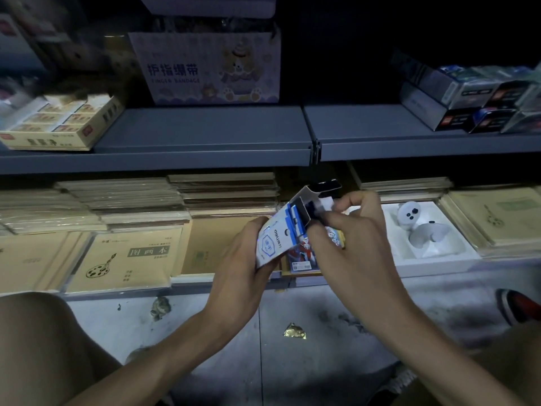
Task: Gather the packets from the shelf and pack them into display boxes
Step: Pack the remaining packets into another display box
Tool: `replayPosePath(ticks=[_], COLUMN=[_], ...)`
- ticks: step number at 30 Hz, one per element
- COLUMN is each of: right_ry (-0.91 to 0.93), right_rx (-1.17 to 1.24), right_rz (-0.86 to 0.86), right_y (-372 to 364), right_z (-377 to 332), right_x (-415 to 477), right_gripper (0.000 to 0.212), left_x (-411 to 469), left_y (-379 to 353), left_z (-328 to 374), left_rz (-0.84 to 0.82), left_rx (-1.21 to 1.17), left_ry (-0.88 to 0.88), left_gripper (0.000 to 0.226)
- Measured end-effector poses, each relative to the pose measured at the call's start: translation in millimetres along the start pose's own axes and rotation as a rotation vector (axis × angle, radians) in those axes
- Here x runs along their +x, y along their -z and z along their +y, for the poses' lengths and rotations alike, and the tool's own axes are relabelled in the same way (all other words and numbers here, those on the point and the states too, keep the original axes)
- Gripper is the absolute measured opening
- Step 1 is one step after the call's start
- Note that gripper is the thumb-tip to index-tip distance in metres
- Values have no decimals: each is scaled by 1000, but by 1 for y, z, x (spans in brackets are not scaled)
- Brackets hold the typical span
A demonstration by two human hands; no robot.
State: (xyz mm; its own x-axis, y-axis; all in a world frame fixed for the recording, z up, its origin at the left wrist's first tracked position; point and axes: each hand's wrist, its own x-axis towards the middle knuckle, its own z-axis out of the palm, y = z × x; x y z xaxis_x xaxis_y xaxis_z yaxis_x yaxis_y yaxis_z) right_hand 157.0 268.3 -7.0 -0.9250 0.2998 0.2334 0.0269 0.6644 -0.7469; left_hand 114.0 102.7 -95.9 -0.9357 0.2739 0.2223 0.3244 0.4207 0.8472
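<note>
Grip of left hand [240, 266] wraps display box [275, 240]; right hand [351, 238] pinches its open top.

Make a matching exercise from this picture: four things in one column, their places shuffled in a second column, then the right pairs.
Things
1. blue-and-white box
2. bandage carton
3. white toy
4. gold wrapper

Places
A. on the floor
B. on the upper shelf
C. held between the left hand and right hand
D. in a white tray

Pairs: 1-C, 2-B, 3-D, 4-A
</note>
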Motion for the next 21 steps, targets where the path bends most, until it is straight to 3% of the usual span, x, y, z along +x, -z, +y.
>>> replayPosePath(ticks=[4,11,14,21], right_ry=[-13,54,6,-81], right_rx=[-80,-117,-16,12], right_rz=[-95,54,-31,-253], right_y=[7,16,18,17], right_z=[-5,2,2,-3], right_x=[-2,0,2,4], right_gripper=[38,19,15,35], left_x=[-1,1,1,-1], left_y=[-1,-2,-1,-3], left_z=[0,4,1,-6], left_rz=[-31,-39,-34,-58], left_rx=[-28,-57,-36,-3], left_ry=[17,-6,-2,-21], left_gripper=[40,38,40,46])
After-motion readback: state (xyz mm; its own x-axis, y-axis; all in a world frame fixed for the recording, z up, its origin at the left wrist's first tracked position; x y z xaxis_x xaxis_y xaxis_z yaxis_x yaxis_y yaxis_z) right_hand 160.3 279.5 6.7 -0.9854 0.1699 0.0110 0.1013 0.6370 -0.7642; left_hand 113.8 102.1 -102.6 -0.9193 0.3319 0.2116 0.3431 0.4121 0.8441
